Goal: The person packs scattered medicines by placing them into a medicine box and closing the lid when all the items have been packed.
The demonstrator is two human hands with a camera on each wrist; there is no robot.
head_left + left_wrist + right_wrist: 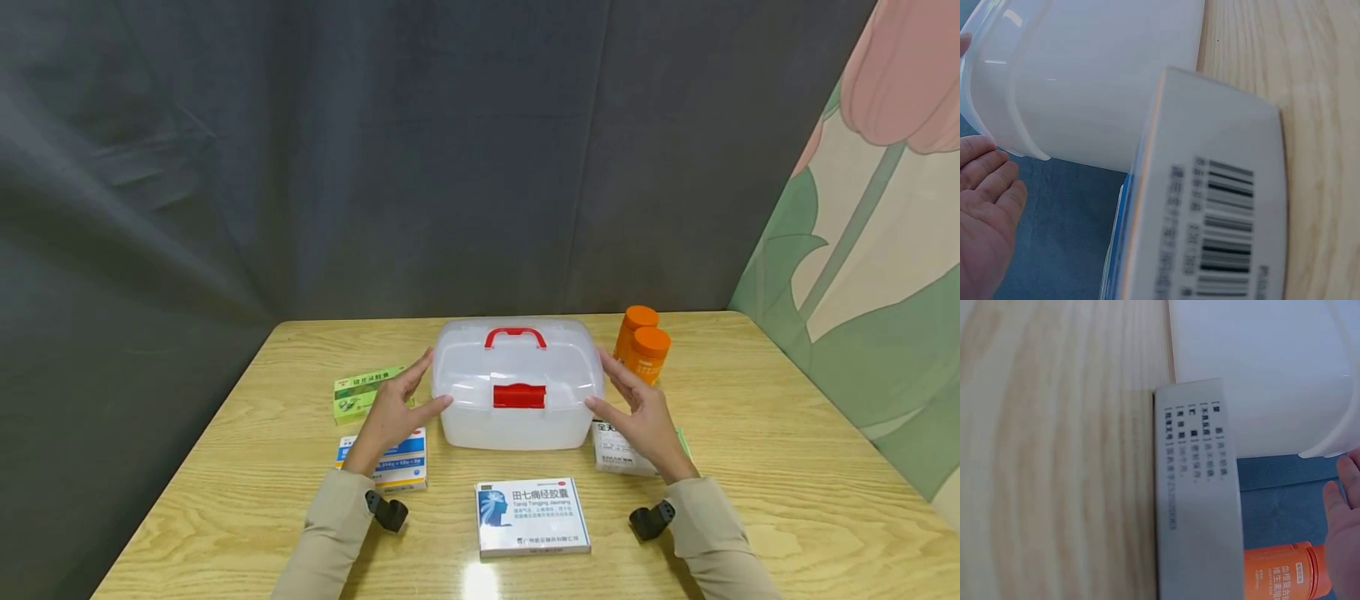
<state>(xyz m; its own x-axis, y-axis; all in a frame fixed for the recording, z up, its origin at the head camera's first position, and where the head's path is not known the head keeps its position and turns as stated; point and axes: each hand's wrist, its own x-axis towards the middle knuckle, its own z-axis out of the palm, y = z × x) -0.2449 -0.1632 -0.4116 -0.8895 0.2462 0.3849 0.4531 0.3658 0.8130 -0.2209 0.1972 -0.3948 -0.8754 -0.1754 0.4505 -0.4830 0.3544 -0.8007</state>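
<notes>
A translucent white plastic case with a closed lid, a red carry handle and a red latch stands upright on the table between two hands. On its left side is my left hand, thumb at the front corner and straight fingers along the lid's edge. My right hand mirrors it on the right side, thumb and extended fingers spread at the lid. In the left wrist view, straight fingers reach the lid's rim. The right wrist view shows the right fingers just by the rim.
Left of the case lie a green medicine box and a blue-and-white one. A white medicine box lies in front. Another white box is partly under the right hand's view. Two orange bottles stand behind right.
</notes>
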